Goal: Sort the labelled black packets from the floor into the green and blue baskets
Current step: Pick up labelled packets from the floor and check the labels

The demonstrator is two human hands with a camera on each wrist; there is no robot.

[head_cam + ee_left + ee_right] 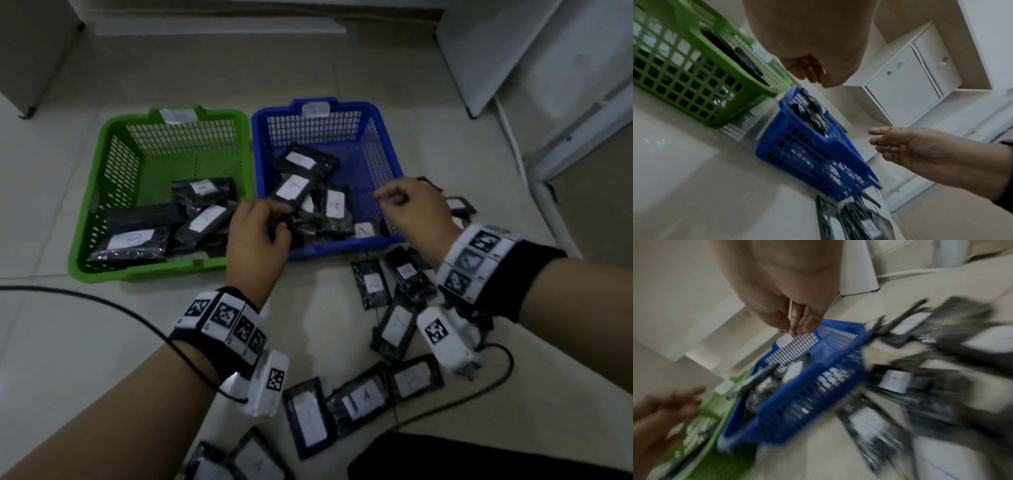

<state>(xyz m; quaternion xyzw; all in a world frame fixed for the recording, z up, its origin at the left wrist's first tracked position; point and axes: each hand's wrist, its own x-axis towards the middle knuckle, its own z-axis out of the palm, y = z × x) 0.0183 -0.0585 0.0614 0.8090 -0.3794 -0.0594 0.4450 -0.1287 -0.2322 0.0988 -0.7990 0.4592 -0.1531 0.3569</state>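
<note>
The green basket [85, 205] and the blue basket [342, 247] stand side by side on the tiled floor, and each holds several labelled black packets [294, 186]. More packets [371, 284] lie scattered on the floor to the front and right of the blue basket. My left hand [260, 226] hovers over the blue basket's front left corner, its fingers loosely curled around nothing [812, 73]. My right hand [411, 205] hangs over the blue basket's right front corner. Its fingers [799, 321] are relaxed and empty. The right wrist view is blurred.
Black cables run over the floor at the left [102, 301] and at the right [479, 387]. White cabinets [548, 51] stand behind and to the right of the baskets. A dark object [479, 459] lies at the bottom right.
</note>
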